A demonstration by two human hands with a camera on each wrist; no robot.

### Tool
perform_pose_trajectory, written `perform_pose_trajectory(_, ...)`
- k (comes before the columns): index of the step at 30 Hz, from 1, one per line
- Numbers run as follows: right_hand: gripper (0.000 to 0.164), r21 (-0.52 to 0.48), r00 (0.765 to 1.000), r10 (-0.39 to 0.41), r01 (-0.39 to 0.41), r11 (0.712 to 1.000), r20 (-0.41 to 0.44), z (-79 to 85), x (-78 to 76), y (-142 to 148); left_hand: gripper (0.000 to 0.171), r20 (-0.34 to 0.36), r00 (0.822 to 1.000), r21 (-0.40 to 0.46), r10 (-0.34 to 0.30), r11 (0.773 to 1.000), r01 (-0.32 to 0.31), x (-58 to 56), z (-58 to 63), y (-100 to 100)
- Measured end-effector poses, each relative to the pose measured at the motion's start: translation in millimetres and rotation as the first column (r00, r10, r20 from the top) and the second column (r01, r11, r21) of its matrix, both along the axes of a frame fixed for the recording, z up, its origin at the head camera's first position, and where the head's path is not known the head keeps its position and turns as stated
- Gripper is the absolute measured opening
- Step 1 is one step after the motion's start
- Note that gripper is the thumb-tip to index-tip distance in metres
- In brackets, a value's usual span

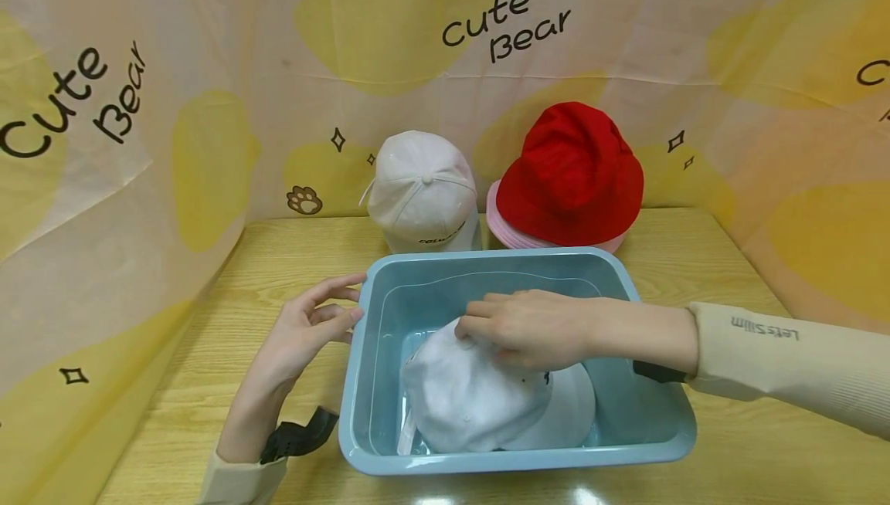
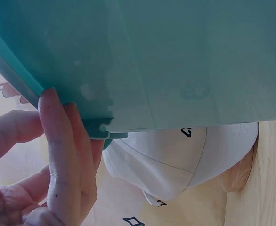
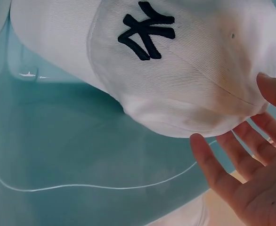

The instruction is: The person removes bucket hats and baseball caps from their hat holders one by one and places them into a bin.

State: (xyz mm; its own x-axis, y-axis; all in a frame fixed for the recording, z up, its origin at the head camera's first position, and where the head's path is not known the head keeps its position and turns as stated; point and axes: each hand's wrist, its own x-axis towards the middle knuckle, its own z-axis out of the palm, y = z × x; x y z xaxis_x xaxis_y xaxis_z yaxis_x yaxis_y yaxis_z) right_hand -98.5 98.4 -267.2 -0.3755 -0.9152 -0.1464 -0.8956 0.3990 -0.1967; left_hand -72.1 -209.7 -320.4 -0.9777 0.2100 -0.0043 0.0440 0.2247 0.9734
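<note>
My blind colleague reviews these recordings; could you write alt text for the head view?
A person's right hand touches a white cap inside a blue basin, while the left hand touches the basin's left rim. Behind the basin, another white cap sits beside a red hat resting on pink brims.

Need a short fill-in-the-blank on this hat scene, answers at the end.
1. The left hand touches the basin, and the right hand touches the cap inside it, which is coloured ____.
2. The hat on top of the pink headwear is coloured ____.
3. In the head view, the other cap behind the basin stands to the ____ of the pink headwear.
4. Lettering on the backdrop reads "Cute ____".

Missing words: white; red; left; Bear.
</note>
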Motion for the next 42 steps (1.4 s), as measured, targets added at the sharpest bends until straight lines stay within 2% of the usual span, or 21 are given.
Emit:
perform_pose_trajectory(4, 0.039, 0.02, 1.0, 0.015, -0.015, 1.0, 0.001, -1.0, 0.7, -1.9, 0.048, 0.005, 1.0, -0.002, 0.002, 1.0, -0.002, 0.6, 0.3, -0.1)
perform_pose_trajectory(8, 0.043, 0.061, 1.0, 0.003, -0.004, 0.998, 0.023, -1.7, 1.3, -3.7, 0.048, 0.011, 1.0, -0.015, 0.011, 1.0, -0.011, 1.1, 0.6, 0.3)
perform_pose_trajectory(17, 0.052, 0.085, 0.998, -0.011, 0.006, 0.996, 0.059, -0.7, 2.9, -4.3, 0.048, 0.009, 1.0, -0.025, 0.015, 1.0, -0.015, 0.4, -0.4, -0.4)
perform_pose_trajectory(27, 0.053, 0.127, 0.999, -0.03, 0.024, 0.992, 0.041, 1.4, 3.0, -3.8, 0.047, 0.003, 1.0, -0.02, 0.007, 1.0, -0.007, 0.8, 0.8, 0.1)
perform_pose_trajectory(33, 0.047, 0.198, 0.997, -0.053, 0.041, 0.979, 0.054, 2.7, 4.0, -2.1, 0.047, 0.0, 1.0, -0.026, 0.009, 1.0, -0.009, 1.0, 0.9, -0.1)
perform_pose_trajectory(42, 0.054, 0.289, 0.99, -0.094, 0.06, 0.955, 0.104, -1.0, 2.5, -4.4, 0.047, -0.003, 1.0, -0.03, 0.012, 0.999, -0.012, 1.1, 0.9, 0.4)
